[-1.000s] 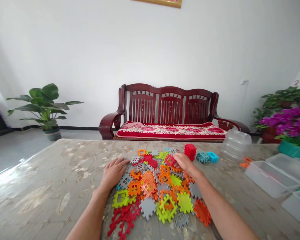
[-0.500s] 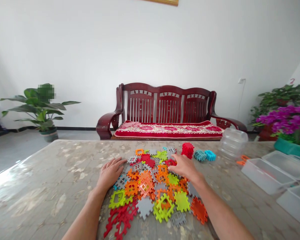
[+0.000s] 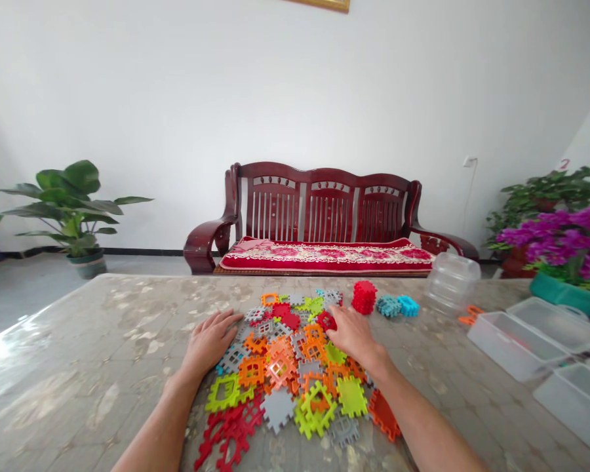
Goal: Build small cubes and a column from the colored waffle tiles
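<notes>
A pile of flat plastic interlocking building tiles in orange, grey, lime green and red lies spread on the table between my hands. My left hand rests flat at the pile's left edge, fingers stretched out beside the grey tiles, holding nothing. At the upper right edge is my right hand, thumb and index finger apart, close to a red tile. Its other fingers are partly hidden. Beyond it stand a stack of red tiles, teal tiles and a bright blue group.
Clear plastic boxes stand on the right of the patterned table, near a transparent container and orange pieces. Purple flowers in a green planter sit farther right. A wooden bench is behind the table.
The view has turned slightly right, so everything sits a little farther left. My right hand has settled lower by the pile's edge. My left hand stays flat at the left side.
</notes>
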Demonstrator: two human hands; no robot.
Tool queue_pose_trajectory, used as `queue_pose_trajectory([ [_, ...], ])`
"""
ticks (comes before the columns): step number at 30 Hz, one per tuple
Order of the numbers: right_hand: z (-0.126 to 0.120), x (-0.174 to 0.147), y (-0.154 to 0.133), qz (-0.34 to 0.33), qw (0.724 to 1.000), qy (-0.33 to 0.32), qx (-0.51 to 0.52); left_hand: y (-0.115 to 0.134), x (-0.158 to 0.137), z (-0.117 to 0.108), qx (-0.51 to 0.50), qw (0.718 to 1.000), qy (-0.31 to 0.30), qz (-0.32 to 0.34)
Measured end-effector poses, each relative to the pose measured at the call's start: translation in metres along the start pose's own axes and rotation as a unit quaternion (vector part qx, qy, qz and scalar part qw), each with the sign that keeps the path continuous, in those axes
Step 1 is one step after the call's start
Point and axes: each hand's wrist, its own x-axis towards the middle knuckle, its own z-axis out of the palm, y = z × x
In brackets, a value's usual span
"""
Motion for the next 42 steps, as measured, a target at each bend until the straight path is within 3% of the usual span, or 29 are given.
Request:
queue_pose_trajectory([
  [10, 0.002, 0.001, 0.003, 0.012, 1.0, -0.001, 0.007, -0.003, 0.002, 0.004, 0.002, 1.0, 0.007, 0.003],
  [16, 0.003, 0.002, 0.004, 0.023, 0.997, 0.048, 0.05, -0.001, 0.001, 0.002, -0.001, 1.0, 0.0, 0.001],
  [23, -0.022, 0.015, 0.051, 0.064, 0.973, 0.145, 0.166, 0.016, -0.001, -0.004, -0.001, 0.998, -0.036, -0.046],
  [29, -0.044, 0.033, 0.098, 0.148, 0.967, 0.185, 0.089, 0.034, -0.003, -0.002, -0.009, 0.998, -0.017, -0.066],
  [39, -0.026, 0.043, 0.109, 0.181, 0.969, 0.153, 0.064, 0.03, -0.005, -0.008, -0.014, 0.998, -0.026, -0.047],
  [42, -0.026, 0.04, 0.112, 0.17, 0.966, 0.178, 0.076, 0.028, -0.004, -0.005, -0.023, 0.999, -0.016, -0.045],
])
